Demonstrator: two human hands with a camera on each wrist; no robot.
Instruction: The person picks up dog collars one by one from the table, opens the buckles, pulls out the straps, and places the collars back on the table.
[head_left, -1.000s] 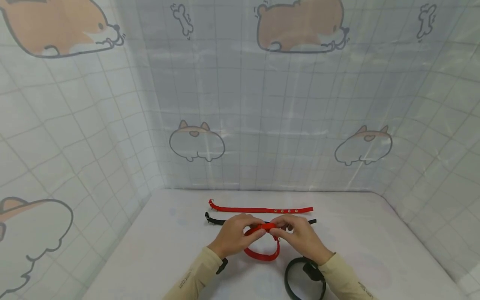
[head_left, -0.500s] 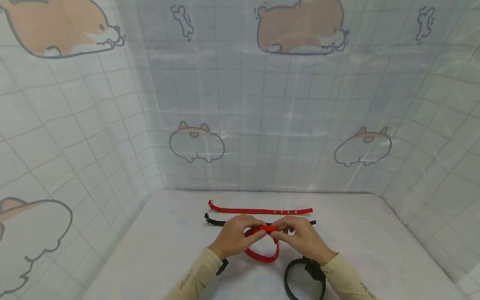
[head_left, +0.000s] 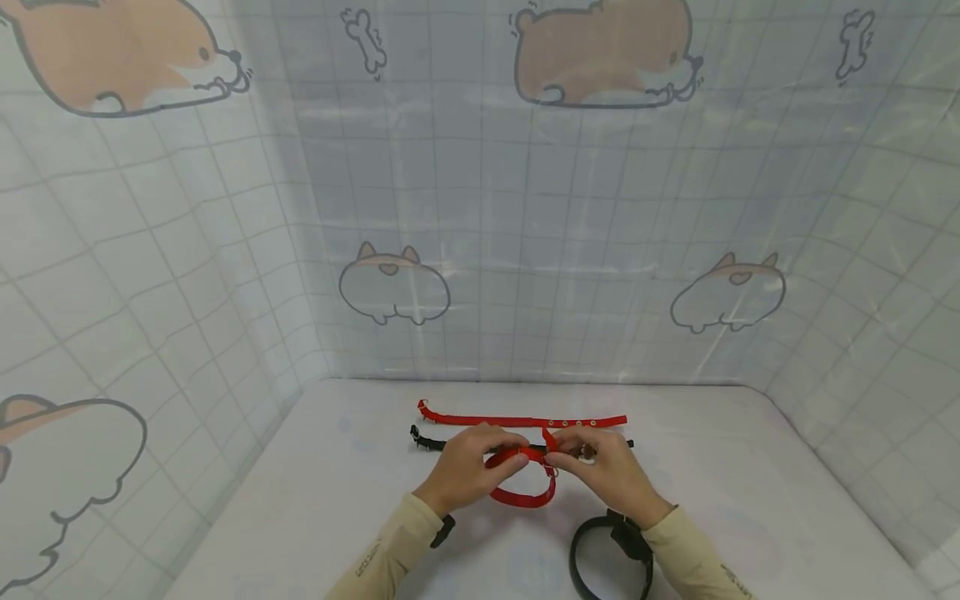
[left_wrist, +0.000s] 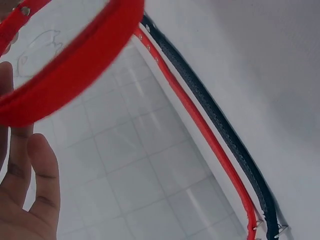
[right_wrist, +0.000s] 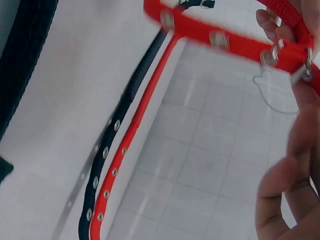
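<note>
Black loop (head_left: pixel 575 554) nearest, on the counter (head_left: pixel 300 500) near the right sleeve (head_left: pixel 686 546). Beyond it, a red collar (head_left: pixel 525 501) bent into a ring, its far side pinched by left hand (head_left: pixel 472 467) and right hand (head_left: pixel 603 471), near each other but apart. Farther, a black strap (head_left: pixel 431 443), then a red strap (head_left: pixel 487 421). Likely to slip or twist, should either pinch slacken. Clear from the right wrist, but hidden or tiny from the head: the collar's metal buckle (right_wrist: pixel 306 70) and the black strap's eyelets (right_wrist: pixel 105 152).

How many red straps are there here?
2. One straight red strap lies just beyond the black strap; one looped red strap is held between the left hand and right hand. No others show.
</note>
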